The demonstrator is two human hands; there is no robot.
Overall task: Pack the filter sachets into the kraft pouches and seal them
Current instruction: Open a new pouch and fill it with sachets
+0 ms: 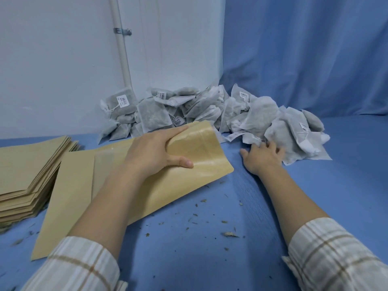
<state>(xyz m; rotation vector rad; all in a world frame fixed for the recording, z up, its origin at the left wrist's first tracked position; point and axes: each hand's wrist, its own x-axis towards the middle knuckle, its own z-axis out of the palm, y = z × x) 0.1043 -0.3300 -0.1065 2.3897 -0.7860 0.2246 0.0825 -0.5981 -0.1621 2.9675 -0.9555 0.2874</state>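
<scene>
A large kraft pouch (201, 152) lies slanted across the blue table, its mouth end raised toward the sachets. My left hand (153, 152) grips that mouth end, thumb on the front face and fingers curled over the top edge. A pile of white filter sachets (210, 110) with small labels is heaped against the wall and curtain. My right hand (262, 157) reaches into the pile's near right edge, fingers spread and touching a sachet (281, 137); I cannot see a grip on it.
A stack of flat kraft pouches (31, 173) sits at the left edge of the table. Dried herb crumbs (230, 234) are scattered over the blue tablecloth (210, 259). A white wall with a pipe (121, 49) and a blue curtain (304, 49) close off the back.
</scene>
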